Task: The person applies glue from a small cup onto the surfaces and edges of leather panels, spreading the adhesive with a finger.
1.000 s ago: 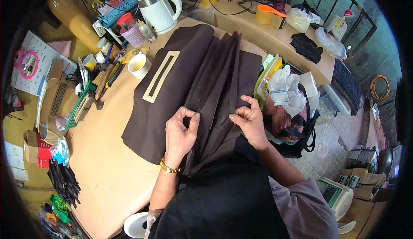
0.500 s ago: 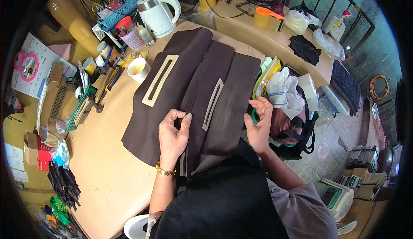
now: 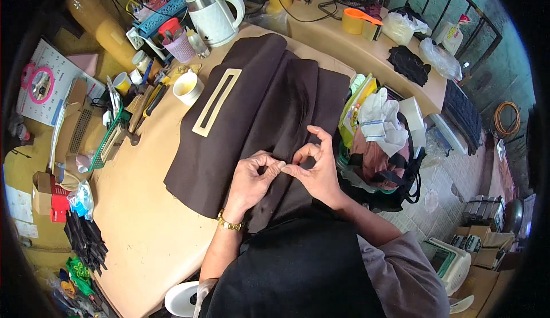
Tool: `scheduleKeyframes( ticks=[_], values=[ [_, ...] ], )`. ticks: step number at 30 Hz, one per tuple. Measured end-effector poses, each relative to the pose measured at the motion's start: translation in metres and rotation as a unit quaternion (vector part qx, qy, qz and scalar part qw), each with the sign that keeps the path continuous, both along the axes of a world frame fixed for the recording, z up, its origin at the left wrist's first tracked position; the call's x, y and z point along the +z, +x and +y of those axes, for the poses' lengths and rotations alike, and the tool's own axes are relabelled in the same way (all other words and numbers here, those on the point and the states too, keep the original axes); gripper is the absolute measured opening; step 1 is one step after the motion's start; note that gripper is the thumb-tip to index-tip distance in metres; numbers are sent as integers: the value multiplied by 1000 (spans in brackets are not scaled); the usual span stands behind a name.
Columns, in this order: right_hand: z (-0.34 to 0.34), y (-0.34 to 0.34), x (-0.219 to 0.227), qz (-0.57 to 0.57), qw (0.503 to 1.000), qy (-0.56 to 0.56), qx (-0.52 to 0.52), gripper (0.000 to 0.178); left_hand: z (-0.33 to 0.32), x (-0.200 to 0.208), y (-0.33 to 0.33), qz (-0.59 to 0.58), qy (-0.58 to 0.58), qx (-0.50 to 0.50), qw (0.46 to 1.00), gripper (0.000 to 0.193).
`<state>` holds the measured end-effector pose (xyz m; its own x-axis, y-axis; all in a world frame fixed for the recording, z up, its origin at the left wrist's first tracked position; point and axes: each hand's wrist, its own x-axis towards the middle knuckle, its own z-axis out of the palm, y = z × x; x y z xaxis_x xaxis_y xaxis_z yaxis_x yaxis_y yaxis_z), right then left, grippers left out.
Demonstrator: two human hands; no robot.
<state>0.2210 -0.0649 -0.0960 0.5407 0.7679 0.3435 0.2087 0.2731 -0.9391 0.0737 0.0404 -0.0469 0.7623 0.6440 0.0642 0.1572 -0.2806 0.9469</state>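
Note:
Dark brown cloth lies in several folded layers on the table before me. On its left panel rests a cream-coloured flat frame with a long slot. My left hand pinches a raised fold in the middle of the cloth, its thumb and finger closed. Its fingertips meet those of my right hand, which is also closed in a pinch at the same fold, with other fingers curled up. Whatever small thing may be between the fingertips is hidden.
A tan table bears the cloth. Beyond its left side stand a white cup, pliers, a hammer and a white kettle. At the right sits a heap of bags and cloths; a black cloth lies behind.
My right hand has come left from the cloth's right edge to meet my left hand, which shifted slightly right. The middle fold is now bunched, and the second cream frame no longer shows.

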Motion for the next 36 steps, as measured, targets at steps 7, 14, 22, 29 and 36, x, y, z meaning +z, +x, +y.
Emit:
scheduleKeyframes(
  ticks=[7,14,22,29,36],
  values=[
    [-5,1,-1,140,989,-51,10,79,0,-4,1,12,-34,-14,999,18],
    [-9,8,-6,117,990,-71,-21,76,-4,-2,2,23,-1,39,999,17],
    [-8,-5,-4,68,997,-42,-23,94,-5,-9,7,0,-81,-15,997,22],
    [-13,2,1,161,984,-73,-5,71,2,-5,-1,12,-46,42,998,23],
    [-26,9,-11,135,988,-68,-4,63,-3,11,0,44,121,149,980,14]
  ],
)
